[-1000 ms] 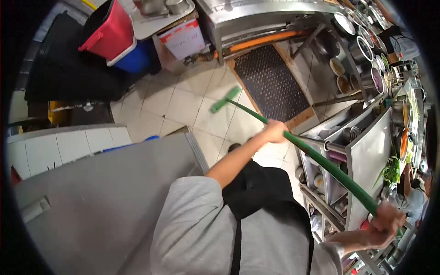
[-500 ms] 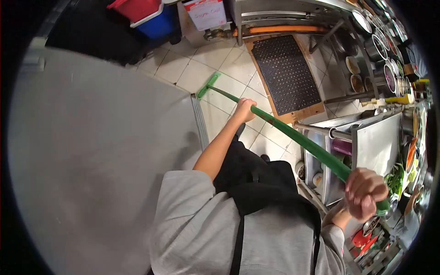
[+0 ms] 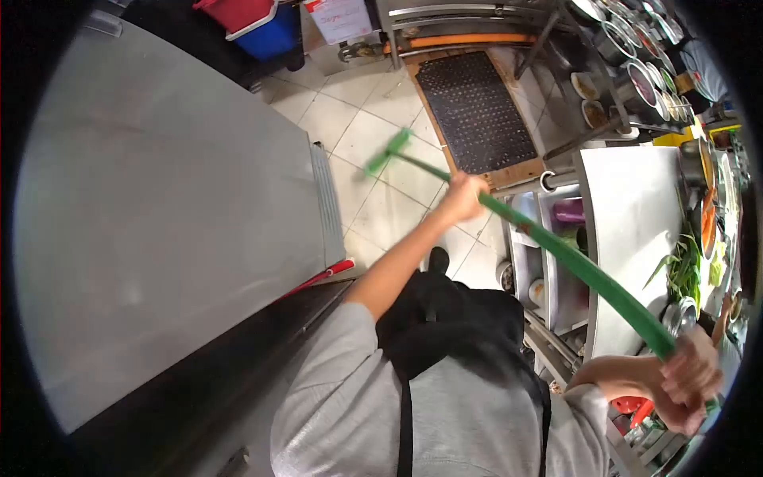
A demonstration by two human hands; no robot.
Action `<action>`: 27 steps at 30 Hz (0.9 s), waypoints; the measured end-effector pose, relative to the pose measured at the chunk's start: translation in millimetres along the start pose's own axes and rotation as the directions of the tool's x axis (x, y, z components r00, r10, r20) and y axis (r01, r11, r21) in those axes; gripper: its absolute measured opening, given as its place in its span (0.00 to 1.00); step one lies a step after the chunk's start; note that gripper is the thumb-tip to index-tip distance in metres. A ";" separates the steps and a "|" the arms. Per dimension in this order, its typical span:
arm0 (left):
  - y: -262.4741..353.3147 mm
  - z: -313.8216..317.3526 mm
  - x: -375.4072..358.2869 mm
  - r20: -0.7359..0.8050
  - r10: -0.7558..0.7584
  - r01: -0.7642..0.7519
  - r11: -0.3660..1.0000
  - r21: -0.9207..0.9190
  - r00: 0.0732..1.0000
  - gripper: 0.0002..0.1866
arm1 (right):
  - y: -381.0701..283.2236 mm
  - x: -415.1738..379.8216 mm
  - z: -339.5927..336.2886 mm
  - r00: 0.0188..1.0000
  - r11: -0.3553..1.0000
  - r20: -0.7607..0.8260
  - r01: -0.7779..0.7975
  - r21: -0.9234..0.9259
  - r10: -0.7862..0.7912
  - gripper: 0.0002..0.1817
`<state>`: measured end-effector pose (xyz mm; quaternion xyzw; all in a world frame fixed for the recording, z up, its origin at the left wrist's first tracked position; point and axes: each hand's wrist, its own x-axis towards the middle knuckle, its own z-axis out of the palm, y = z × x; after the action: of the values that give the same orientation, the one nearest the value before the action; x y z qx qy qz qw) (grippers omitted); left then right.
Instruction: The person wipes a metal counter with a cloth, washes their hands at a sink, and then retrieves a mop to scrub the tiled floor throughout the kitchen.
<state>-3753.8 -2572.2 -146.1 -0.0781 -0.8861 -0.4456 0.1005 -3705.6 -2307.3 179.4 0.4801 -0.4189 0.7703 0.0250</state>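
Note:
I hold a long green broom [image 3: 584, 270] slanting across my view, its T-shaped head [image 3: 388, 153] down by the tiled floor and blurred by motion. My left hand [image 3: 465, 197] is wrapped round the lower part of the handle, arm stretched forward. Near the handle's top end, at the right, my right hand [image 3: 690, 383] is closed around it, slightly smeared. The broom's head lies between the grey door-like panel [image 3: 175, 191] and the black rubber mat [image 3: 477, 111].
A white-topped counter [image 3: 632, 230] with leafy greens [image 3: 685, 270] stands on my right, above shelves. Several pots [image 3: 616, 40] fill a rack at the upper right. Red and blue bins [image 3: 266, 36] stand at the far left. A red handle [image 3: 326, 273] sticks out below the panel.
The broom's head has swung right, away from the panel's edge. Both hands have moved right with the handle, the right one also lower. My view has turned, showing a red handle beneath the panel.

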 end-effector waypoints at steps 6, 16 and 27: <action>-42.4 71.5 5.6 0.206 -0.055 0.045 0.998 0.053 0.977 0.07 | 18.3 -64.6 52.1 0.878 0.782 -0.464 -0.367 -0.504 0.113 0.11; 169.7 74.8 -158.5 0.652 0.280 -0.012 0.923 -0.383 0.704 0.11 | -197.0 -71.8 127.5 0.982 0.878 -0.090 0.105 -0.467 -0.165 0.11; -34.3 12.2 -205.9 0.083 -0.258 0.251 0.964 0.087 0.963 0.05 | -20.8 -125.0 129.3 0.903 0.891 -0.256 -0.401 -0.213 0.345 0.11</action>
<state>-3563.7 -2592.7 -230.7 0.0193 -0.9087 -0.4170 0.0035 -3536.3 -2334.9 121.5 0.2981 -0.5959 0.7454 -0.0169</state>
